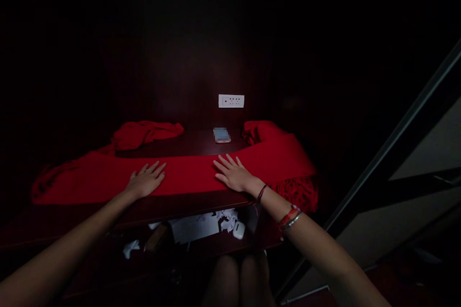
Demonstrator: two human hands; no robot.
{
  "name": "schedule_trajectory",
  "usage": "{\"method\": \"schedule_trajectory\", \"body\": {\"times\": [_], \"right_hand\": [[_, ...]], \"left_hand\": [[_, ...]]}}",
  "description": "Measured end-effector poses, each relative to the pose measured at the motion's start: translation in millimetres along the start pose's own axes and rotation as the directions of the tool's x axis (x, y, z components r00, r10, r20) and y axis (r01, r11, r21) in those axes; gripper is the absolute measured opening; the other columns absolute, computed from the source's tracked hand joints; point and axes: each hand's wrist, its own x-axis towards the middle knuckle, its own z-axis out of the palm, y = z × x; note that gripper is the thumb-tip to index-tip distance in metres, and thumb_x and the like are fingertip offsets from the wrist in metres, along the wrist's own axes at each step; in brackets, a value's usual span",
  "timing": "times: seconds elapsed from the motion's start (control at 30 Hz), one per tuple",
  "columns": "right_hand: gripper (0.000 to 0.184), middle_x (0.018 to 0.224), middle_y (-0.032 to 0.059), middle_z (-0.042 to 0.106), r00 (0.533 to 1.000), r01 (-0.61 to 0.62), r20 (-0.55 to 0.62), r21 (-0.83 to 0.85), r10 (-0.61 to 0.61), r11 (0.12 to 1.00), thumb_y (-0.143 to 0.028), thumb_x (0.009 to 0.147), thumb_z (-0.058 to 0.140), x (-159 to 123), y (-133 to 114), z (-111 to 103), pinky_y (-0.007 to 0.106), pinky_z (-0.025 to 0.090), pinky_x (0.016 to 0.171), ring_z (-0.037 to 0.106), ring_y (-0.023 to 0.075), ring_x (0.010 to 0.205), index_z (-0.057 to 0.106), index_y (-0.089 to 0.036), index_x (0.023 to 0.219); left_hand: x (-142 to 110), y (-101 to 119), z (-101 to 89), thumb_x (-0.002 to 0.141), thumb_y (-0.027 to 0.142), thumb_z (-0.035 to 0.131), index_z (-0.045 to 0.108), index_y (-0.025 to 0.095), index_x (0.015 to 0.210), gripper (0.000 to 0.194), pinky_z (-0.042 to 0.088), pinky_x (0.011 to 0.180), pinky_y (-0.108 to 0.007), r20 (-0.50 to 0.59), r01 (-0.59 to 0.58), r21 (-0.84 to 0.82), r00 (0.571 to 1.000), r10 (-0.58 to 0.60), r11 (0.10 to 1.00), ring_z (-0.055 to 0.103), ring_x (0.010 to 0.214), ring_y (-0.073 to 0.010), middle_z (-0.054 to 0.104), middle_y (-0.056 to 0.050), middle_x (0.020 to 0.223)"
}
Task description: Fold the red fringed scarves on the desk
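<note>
Red fabric lies under the fingers of both hands, left hand (146, 183) and right hand (234, 175), spread and gripping nothing, palms down, probably to keep the long cloth (190, 172) flat along the near edge of the dark desk (173, 147). Its ends bunch back at far left and right, perhaps for want of room. Beyond it, near the wall socket (231, 101), a phone (221, 135) rests clear of the fabric.

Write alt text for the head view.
A person's left hand and right hand rest palm-down on a red fringed cloth across a dark desk. Behind are a phone and white socket panel; below, a white case.
</note>
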Motion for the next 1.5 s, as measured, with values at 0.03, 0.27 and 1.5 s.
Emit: {"method": "schedule_trajectory", "body": {"times": [0.03,0.27,1.5], "right_hand": [[0.059,0.136,0.001,0.008,0.999,-0.007,0.045,0.047,0.005,0.999,-0.054,0.079,0.005,3.5,-5.4,7.7,0.043,0.003,0.097,0.0,0.0217,0.123,0.013,-0.025,0.13],[0.058,0.136,0.0011,0.008,0.98,-0.086,0.19,0.129,0.061,0.988,-0.054,0.079,0.006,0.5,7.0,18.4,0.044,0.002,0.097,0.003,0.0198,0.123,0.012,-0.027,0.129],[0.057,0.135,0.0013,0.013,0.996,-0.036,0.091,0.138,0.024,0.99,-0.05,0.08,0.008,104.3,-80.4,37.8,0.045,0.005,0.096,0.008,0.02,0.123,0.017,-0.023,0.129]], "left_hand": [[-0.4,0.4,-0.5,0.08,0.044,0.015,0.015,0.025,0.129,0.053,0.017,0.091,-0.051,-0.002,0.001,0.002,1.0,-0.001,1.0,0.015,0.12,-0.0292,0.013,-0.003,0.135],[-0.5,-1.4,1.3,0.079,0.044,0.014,0.016,0.025,0.129,0.053,0.018,0.09,-0.05,-0.01,-0.004,-0.005,1.0,0.004,1.0,0.016,0.12,-0.029,0.015,-0.003,0.135],[18.9,-35.1,0.6,0.08,0.049,0.012,0.018,0.027,0.128,0.053,0.014,0.094,-0.043,0.001,-0.166,-0.086,0.986,0.167,0.982,0.012,0.122,-0.0212,0.014,-0.003,0.135]]}}
